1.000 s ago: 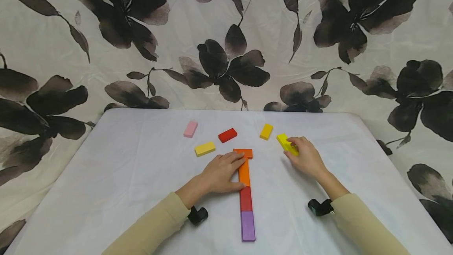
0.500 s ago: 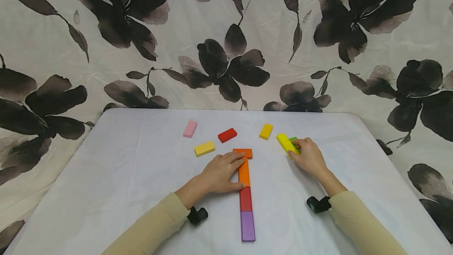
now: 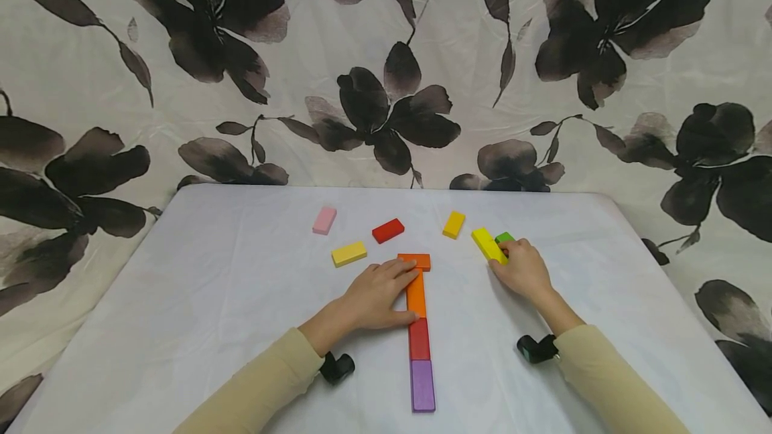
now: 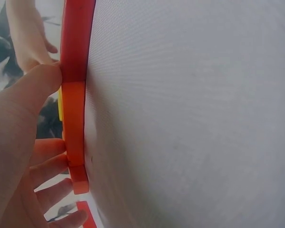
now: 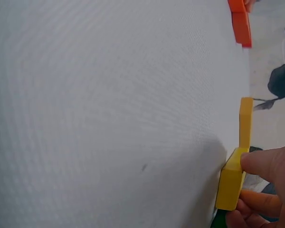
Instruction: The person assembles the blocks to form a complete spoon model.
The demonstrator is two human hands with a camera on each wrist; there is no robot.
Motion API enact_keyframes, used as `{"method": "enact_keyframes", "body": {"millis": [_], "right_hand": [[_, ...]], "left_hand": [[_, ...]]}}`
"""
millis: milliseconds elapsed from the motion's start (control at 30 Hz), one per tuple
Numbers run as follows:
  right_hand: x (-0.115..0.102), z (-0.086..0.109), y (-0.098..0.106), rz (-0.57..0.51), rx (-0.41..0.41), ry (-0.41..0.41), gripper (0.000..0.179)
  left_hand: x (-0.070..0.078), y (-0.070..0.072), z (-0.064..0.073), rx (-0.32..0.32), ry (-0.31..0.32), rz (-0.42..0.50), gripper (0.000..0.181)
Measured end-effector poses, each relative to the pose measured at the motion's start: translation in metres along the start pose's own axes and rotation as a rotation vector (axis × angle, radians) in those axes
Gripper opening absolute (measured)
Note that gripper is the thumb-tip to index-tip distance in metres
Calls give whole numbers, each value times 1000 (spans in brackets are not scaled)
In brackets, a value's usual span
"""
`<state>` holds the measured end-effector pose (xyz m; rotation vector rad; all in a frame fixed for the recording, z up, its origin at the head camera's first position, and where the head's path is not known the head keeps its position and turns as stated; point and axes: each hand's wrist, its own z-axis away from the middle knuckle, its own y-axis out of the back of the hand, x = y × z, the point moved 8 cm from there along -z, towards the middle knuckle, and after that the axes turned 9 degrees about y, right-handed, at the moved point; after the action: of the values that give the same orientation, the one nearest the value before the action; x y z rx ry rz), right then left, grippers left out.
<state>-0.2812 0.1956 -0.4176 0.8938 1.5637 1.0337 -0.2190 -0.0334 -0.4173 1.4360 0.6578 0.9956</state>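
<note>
In the head view a column of flat wooden blocks runs up the table: a purple block point(image 3: 423, 386), a red block point(image 3: 419, 339), an orange block point(image 3: 416, 293) and an orange crosspiece point(image 3: 422, 261) on top. My left hand point(image 3: 378, 295) rests against the column, thumb at the red-orange joint and fingertips on the orange blocks, fingers spread. My right hand point(image 3: 526, 272) pinches the near end of a bright yellow block point(image 3: 486, 244) between thumb and fingers; the right wrist view shows this yellow block point(image 5: 231, 185) close up. A green block point(image 3: 504, 238) lies just behind it, partly hidden by the fingers.
Loose blocks lie farther back: a pink block point(image 3: 324, 220), a pale yellow block point(image 3: 349, 254), a red block point(image 3: 388, 230) and a golden yellow block point(image 3: 454, 225). A white cloth covers the table point(image 3: 241, 286). Behind it hangs a floral curtain point(image 3: 386, 119).
My right hand's fingers have shifted toward me along the yellow block, uncovering the green block behind it. My left hand and the column have stayed put.
</note>
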Motion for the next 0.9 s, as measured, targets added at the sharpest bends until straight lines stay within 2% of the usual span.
{"method": "enact_keyframes", "body": {"millis": [567,900], "right_hand": [[0,0,-4,74,-21,-45,48],[-2,2,-1,51,24,-20,45]], "left_hand": [[1,1,0,-10,-1,5,73],[1,1,0,-1,-6,1,73]]}}
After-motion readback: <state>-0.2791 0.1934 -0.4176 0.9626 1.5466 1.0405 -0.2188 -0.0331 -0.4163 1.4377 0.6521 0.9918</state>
